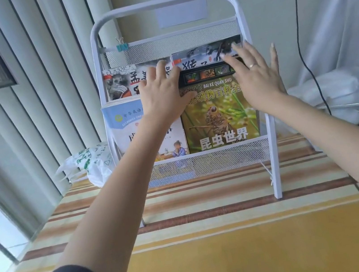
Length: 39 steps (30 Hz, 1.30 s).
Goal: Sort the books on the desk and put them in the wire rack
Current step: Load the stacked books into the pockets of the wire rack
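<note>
A white wire rack [273, 156] stands at the back of the desk. Its lower shelf holds a pale blue storybook [124, 133] on the left and a green insect encyclopedia [220, 120] on the right. Behind them, in the upper shelf, stand an ink-painting book with red characters [123, 81] and a second ink-painting book [203, 55]. My left hand [162, 96] lies with spread fingers over the seam between the books. My right hand [255, 74] has straight fingers touching the upper right book's top edge and the encyclopedia's top.
The desk wears a striped yellow and brown cloth [238, 244]. A white plastic bag with green print [93, 163] lies left of the rack by the curtains. A black cable [309, 68] hangs down the wall at right, beside white fabric [343, 91].
</note>
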Tool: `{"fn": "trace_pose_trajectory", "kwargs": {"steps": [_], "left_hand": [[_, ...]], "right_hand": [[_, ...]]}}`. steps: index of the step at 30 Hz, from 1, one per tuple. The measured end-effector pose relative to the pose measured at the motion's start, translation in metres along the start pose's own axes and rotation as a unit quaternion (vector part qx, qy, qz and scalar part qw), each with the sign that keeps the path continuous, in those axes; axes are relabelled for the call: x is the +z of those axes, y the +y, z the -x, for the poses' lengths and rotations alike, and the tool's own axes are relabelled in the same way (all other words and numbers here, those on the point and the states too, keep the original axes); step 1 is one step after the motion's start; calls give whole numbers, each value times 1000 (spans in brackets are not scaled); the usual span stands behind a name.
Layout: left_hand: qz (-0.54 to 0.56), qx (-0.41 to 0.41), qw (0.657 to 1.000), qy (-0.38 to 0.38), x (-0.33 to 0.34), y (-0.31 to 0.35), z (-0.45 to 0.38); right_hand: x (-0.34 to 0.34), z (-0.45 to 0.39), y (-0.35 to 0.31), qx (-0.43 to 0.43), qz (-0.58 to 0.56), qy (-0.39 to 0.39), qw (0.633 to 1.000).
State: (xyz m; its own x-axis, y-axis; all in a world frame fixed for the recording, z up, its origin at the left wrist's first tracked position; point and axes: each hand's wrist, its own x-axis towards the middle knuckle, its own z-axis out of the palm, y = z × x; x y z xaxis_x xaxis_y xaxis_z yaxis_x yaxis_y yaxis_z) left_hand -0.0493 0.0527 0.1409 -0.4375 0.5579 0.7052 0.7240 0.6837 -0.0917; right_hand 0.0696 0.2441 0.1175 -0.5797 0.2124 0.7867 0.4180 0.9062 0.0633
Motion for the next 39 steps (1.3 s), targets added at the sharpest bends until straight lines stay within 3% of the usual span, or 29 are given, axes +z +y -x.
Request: {"fn": "trace_pose_trajectory", "kwargs": {"steps": [2,4,6,8,10,12,15,17,18,21,27,39], "left_hand": [[-16,9,1000,26,2,1,1],[38,22,994,103,0,0,9],[169,-17,958,231,-5,-9,25],[251,-134,906,314,0,-32,50],[296,-267,875,274,19,-65,79],[386,-344,838,172,41,-87,107],[526,-397,751,48,66,-88,139],[590,-413,693,11,75,-82,153],[600,-420,681,8,75,-79,155],[576,-412,705,26,68,-74,152],[523,-398,753,39,67,-74,151],[482,-376,790,56,46,-70,175]], "right_hand": [[5,7,1,48,-124,4,991],[6,13,-2,90,-227,75,967],[9,29,-6,168,-306,121,929],[22,59,-9,236,-343,120,901],[33,88,-13,265,-343,124,893],[38,100,-19,290,-335,145,885],[40,100,-27,336,-301,176,875],[41,101,-27,377,-301,147,864],[43,103,-25,401,-304,116,856],[42,108,-23,440,-292,52,847],[32,103,-28,472,-301,41,828],[11,126,-28,485,-249,30,838]]}}
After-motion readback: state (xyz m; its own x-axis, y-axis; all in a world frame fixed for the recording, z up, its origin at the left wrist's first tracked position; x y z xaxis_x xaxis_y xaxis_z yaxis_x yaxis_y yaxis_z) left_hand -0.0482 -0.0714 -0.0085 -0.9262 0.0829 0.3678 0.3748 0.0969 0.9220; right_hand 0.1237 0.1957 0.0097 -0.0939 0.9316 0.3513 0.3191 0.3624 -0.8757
